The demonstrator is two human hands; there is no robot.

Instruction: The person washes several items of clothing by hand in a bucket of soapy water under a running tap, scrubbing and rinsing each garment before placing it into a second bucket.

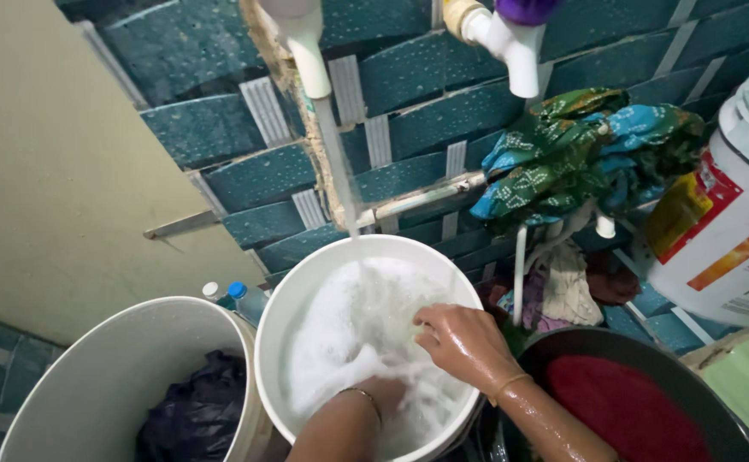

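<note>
Suds hide the left hand (383,395), its grip untellable; pale cloth (396,329) in the white bucket (282,299) is pinched by right hand (464,342) fingers. Overflow is risked while tap water (336,162) runs.

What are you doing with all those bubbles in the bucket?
A person has both hands in a white bucket full of foamy water. The left hand is sunk in the suds, and the right hand rests on top of the foam. A white tap on the tiled wall pours water into that bucket. Beside it, another white bucket holds dark clothes, and a dark basin holds a red cloth. Patterned green and blue cloth hangs on the pipe behind.
</note>
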